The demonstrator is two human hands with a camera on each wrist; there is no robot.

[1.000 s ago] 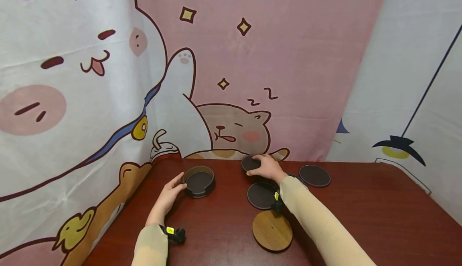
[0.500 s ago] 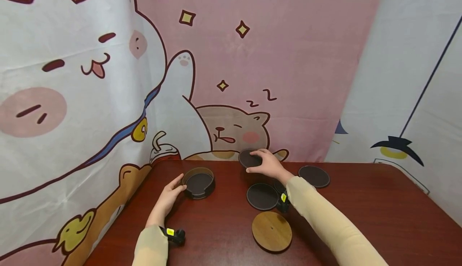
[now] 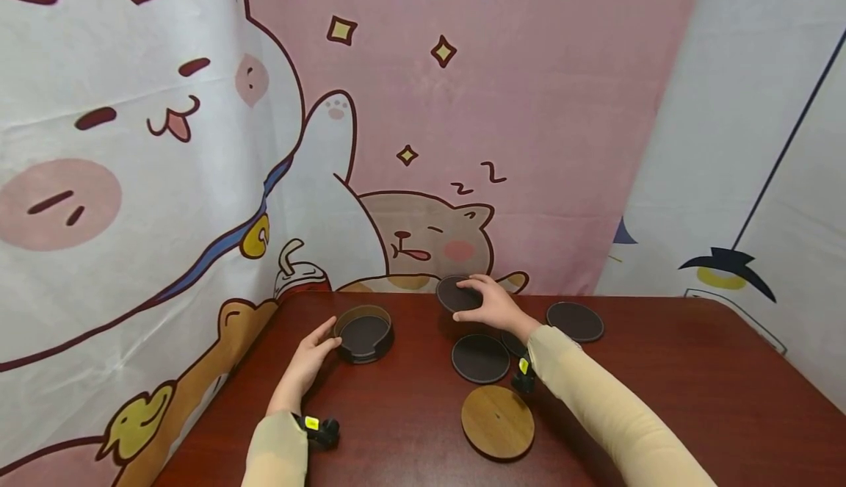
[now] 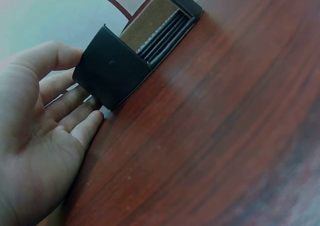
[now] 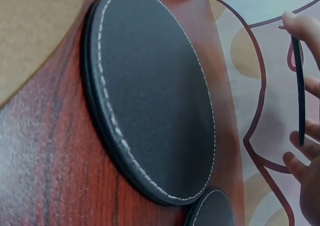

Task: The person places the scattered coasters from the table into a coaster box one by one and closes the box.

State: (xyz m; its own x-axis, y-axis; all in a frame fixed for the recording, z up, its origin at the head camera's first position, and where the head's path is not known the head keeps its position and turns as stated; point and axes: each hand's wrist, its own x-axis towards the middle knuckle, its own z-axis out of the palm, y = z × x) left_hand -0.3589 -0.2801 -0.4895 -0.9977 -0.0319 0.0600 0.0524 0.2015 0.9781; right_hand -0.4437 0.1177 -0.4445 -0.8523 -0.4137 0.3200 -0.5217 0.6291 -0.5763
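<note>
My right hand (image 3: 492, 305) pinches a thin round black coaster (image 3: 454, 294) by its edge near the table's far side. In the right wrist view that coaster (image 5: 299, 90) appears edge-on, raised off the table between thumb and fingers. My left hand (image 4: 45, 110) rests its extended fingers and thumb against the outside of a round black coaster holder (image 3: 365, 334). Several coasters lie stacked inside the holder, showing through its front notch in the left wrist view. Below the right hand lies a black coaster (image 3: 480, 359) with pale stitching (image 5: 155, 90).
A second coaster (image 3: 512, 341) is partly hidden behind the right wrist. Farther right lies another black coaster (image 3: 575, 322). Nearer me sits a round wooden disc (image 3: 498, 422). The reddish-brown table (image 3: 396, 413) ends at a cartoon-printed cloth (image 3: 542, 142).
My right hand has lifted the coaster slightly and tilted it, with the forearm shifting right. Over the last half second it has barely moved. The left hand stays at the holder.
</note>
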